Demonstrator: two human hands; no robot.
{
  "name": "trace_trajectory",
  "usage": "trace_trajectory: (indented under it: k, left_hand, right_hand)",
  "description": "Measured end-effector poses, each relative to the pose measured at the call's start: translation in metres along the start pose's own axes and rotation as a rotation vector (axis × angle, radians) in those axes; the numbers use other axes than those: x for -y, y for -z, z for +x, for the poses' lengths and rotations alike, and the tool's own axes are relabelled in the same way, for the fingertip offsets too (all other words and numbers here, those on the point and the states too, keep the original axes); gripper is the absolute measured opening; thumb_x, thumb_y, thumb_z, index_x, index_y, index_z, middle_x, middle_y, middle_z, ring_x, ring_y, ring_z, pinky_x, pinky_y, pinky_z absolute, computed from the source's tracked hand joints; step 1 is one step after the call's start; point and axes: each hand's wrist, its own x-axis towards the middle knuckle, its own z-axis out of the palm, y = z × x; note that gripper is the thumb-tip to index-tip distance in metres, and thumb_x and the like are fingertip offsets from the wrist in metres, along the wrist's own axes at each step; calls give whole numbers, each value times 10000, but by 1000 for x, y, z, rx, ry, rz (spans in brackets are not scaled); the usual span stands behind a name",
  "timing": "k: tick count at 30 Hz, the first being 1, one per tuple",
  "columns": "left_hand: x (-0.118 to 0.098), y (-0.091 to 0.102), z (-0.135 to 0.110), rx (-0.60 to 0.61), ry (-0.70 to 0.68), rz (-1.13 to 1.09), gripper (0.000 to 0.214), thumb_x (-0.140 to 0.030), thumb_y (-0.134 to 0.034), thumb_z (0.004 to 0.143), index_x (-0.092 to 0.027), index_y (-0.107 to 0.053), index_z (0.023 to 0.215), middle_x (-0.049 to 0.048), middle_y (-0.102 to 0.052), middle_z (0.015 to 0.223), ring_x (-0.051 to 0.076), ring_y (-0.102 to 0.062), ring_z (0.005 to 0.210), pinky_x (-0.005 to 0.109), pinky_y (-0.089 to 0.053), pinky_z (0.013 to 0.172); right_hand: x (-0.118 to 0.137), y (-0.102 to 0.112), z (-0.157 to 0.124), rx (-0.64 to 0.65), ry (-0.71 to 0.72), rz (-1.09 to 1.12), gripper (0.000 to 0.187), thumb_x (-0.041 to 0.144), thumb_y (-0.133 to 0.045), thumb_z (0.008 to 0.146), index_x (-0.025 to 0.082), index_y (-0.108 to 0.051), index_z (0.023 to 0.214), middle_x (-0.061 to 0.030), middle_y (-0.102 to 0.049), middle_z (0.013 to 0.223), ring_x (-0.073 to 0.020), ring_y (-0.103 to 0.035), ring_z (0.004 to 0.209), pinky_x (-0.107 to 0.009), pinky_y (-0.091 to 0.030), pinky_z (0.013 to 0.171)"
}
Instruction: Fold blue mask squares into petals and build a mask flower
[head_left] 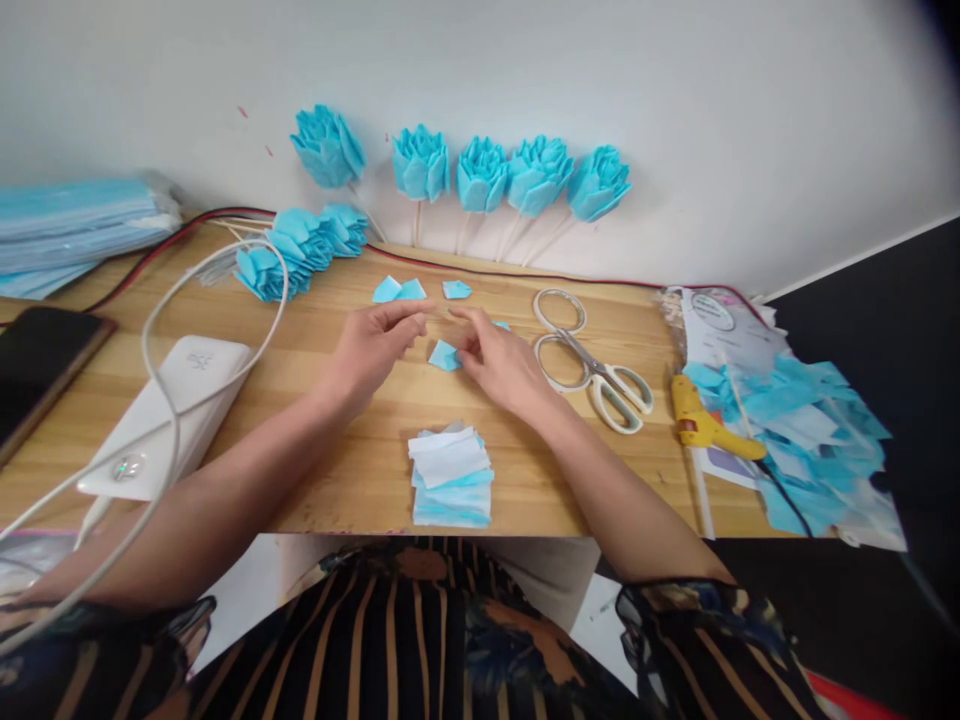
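Note:
My left hand (377,347) hovers over the middle of the table, fingers stretched out and nothing in it. Facing it, my right hand (504,362) has its index finger and thumb apart. The right thumb is at the edge of a small folded blue piece (444,356); whether it touches the piece I cannot tell. Beyond the fingers lie more folded blue pieces (398,290) and a single folded piece (456,289). Another is partly hidden behind my right hand. Closer to me sits a stack of cut blue and white fabric pieces (452,478).
Scissors (611,385) and two tape rolls (559,311) lie right of my hands. Farther right are a yellow glue gun (701,415) and blue scraps (817,430). Blue flowers (482,175) lean against the wall. At left are a white power bank (176,410), cable and phone (45,365).

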Motion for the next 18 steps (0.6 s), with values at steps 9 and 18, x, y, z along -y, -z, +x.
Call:
trace_trajectory:
  k: [9, 18]
  left_hand:
    - [1, 7, 4, 269, -102, 300, 291, -457, -684, 832, -210, -809, 925, 32, -773, 933, 219, -656, 895, 289, -485, 791]
    - [3, 5, 5, 152, 4, 302, 259, -389, -675, 797, -171, -750, 678, 24, -667, 613, 136, -524, 578, 262, -381, 589]
  right_hand:
    - [-6, 10, -12, -128, 94, 184, 626, 159, -542, 900, 244, -415, 1507, -35, -734, 1028, -205, -685, 968, -352, -512, 890]
    - [-2, 14, -15, -287, 56, 303, 492, 281, -587, 922, 289, -529, 1411, -19, -737, 1001, -205, -686, 983, -372, -516, 939]
